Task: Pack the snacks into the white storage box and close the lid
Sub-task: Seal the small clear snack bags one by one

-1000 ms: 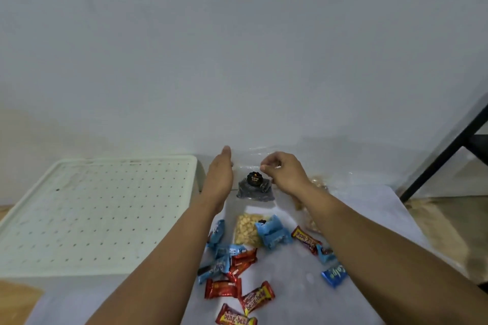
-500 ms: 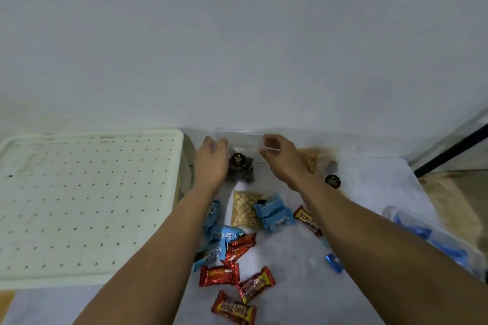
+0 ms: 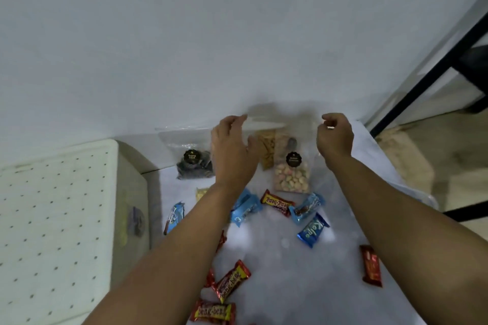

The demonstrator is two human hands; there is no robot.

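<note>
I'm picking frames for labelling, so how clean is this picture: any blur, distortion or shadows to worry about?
Head view: the left hand looks slightly motion-smeared, while the Kalpe wrapper print stays readable; wide-angle bending curves the white storage box edge and tilts the black frame; lighting is soft, with faint hand shadows on the wall and no harsh glare.

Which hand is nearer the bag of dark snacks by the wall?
Left. The left hand hovers just right of the dark snack bag; the right hand is farther right.
</note>
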